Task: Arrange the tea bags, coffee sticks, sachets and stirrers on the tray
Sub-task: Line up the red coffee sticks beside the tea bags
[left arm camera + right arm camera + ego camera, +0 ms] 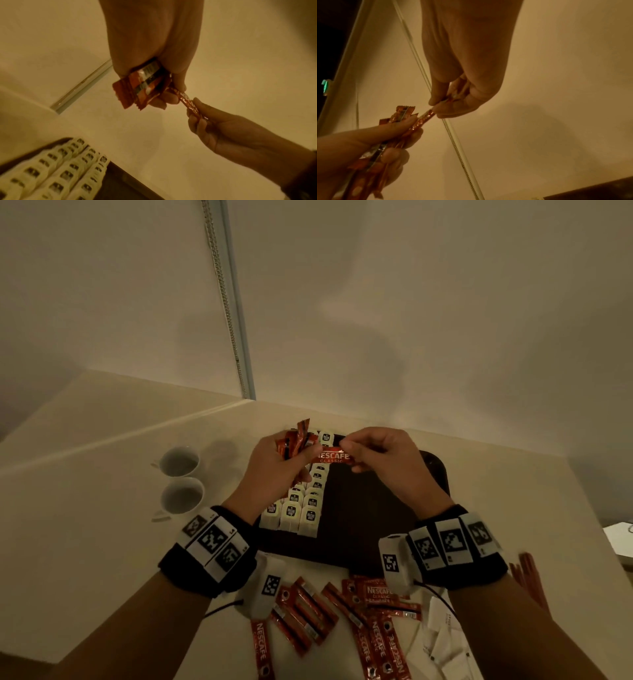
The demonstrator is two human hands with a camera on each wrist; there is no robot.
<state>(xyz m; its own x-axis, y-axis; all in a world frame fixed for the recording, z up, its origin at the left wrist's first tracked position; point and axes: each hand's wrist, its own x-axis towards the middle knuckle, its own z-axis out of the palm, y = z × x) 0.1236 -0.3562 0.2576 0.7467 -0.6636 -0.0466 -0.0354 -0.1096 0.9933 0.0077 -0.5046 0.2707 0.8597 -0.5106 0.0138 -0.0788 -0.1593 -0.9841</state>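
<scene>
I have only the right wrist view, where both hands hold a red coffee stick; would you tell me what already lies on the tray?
Observer: Cream paper tea bags lie in rows on the left part of the dark rectangular tray.
Operator: Thank you. Are more sticks waiting?
Observer: Yes, loose red coffee sticks lie on the pale table, by the tray's near edge.
Operator: Is anything else nearby?
Observer: Two white cups stand left of the tray.
</scene>
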